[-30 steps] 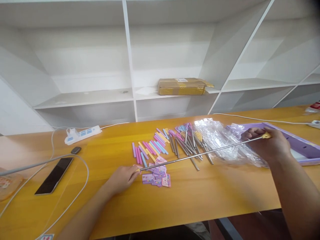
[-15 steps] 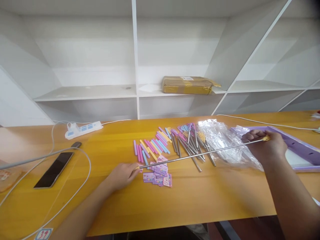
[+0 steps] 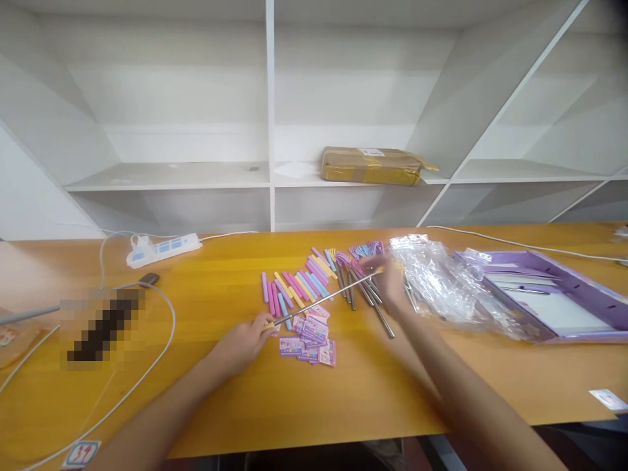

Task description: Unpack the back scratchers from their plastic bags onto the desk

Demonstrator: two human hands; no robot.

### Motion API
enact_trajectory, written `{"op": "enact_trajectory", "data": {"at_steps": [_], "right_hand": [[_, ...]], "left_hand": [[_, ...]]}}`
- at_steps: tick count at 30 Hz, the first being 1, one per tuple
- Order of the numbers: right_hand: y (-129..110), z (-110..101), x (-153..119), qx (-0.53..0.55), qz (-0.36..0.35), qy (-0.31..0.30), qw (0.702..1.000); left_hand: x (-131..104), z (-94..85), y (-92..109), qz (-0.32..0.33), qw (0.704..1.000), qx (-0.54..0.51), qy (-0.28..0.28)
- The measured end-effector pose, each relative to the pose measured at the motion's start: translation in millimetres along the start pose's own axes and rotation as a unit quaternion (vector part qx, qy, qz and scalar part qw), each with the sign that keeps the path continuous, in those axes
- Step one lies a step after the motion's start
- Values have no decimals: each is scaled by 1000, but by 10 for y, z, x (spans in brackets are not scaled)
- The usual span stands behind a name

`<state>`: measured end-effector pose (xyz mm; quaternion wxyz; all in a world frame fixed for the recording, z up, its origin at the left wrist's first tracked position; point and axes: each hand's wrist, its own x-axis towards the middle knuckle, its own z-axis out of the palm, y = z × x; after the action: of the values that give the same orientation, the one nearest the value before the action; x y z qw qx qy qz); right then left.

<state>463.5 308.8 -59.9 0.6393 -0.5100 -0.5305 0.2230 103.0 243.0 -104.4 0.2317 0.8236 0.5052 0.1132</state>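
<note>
A thin metal telescopic rod (image 3: 333,295) stretches between my two hands, rising to the right. My left hand (image 3: 249,340) is closed on its yellow lower end, beside small purple printed cards (image 3: 314,331). My right hand (image 3: 388,282), somewhat blurred, holds the other end, over a bunch of metal rods (image 3: 364,288) with colourful hand-shaped ends. Pastel tubes in pink, yellow, blue and purple (image 3: 294,288) lie in rows behind the rod.
Clear plastic bags (image 3: 436,275) lie right of the rods, against a purple tray (image 3: 579,278). A power strip (image 3: 164,250) and white cables are at the left. A taped carton (image 3: 370,165) rests on the shelf behind.
My right hand has moved left from over the tray to above the bunch of rods, and the held rod is now much shorter. My left hand has hardly moved.
</note>
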Motion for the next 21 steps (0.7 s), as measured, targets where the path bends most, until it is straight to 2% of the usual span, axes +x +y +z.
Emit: {"op": "enact_trajectory", "data": {"at_steps": [1, 3, 5, 6, 8, 11, 16, 21], "right_hand": [[5, 265, -258, 22, 0, -66, 998], [-7, 737, -791, 53, -2, -145, 988], [-28, 1037, -1201, 139, 9, -179, 974], [-29, 1105, -1320, 178, 9, -196, 964], [3, 1100, -1382, 210, -13, -234, 949], [101, 936, -1239, 178, -62, -278, 942], [156, 850, -1167, 202, -37, -328, 922], [131, 879, -1192, 193, -63, -348, 915]], "left_hand": [[-26, 60, 44, -7, 1000, -16, 4], [-72, 181, 111, 3, 999, -37, 0], [-97, 266, 141, 38, 998, -34, -25], [-97, 284, 144, 56, 997, -25, -37], [-78, 267, 129, 78, 996, -3, -44], [-34, 174, 76, 98, 995, 36, -9], [-23, 98, -48, 168, 981, 78, 51], [-21, 64, -99, 237, 961, 104, 94]]}}
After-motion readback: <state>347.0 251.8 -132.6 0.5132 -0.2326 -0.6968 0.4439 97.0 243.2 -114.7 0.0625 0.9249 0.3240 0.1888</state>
